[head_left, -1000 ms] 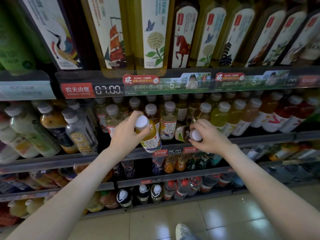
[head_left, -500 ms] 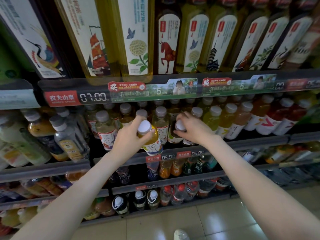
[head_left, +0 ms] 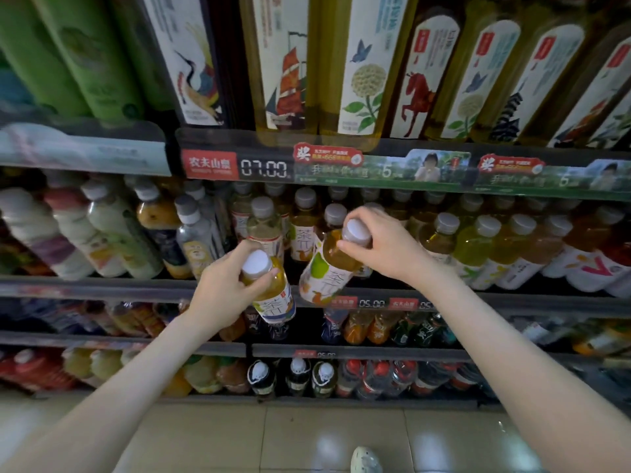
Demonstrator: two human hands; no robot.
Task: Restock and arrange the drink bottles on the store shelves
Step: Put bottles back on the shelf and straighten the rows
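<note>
My left hand (head_left: pixel 223 288) grips a yellow tea bottle (head_left: pixel 273 295) by its neck, under the white cap, in front of the middle shelf's edge. My right hand (head_left: pixel 382 249) holds a second tea bottle (head_left: pixel 324 274) near its grey cap; that bottle leans left, its base over the shelf rail (head_left: pixel 102 288). Behind both, rows of similar tea bottles (head_left: pixel 264 223) with grey caps stand on the middle shelf.
Tall bottles with illustrated labels (head_left: pixel 362 73) fill the top shelf above a price strip (head_left: pixel 266 167). Juice bottles (head_left: pixel 478 254) stand to the right, milky and dark drinks (head_left: pixel 102 233) to the left. Lower shelves hold more bottles (head_left: pixel 297 373). Tiled floor (head_left: pixel 307 438) lies below.
My right hand has lifted its bottle from lying at the shelf front to a leaning, nearly upright pose. My left hand keeps its bottle in about the same place. The camera has shifted.
</note>
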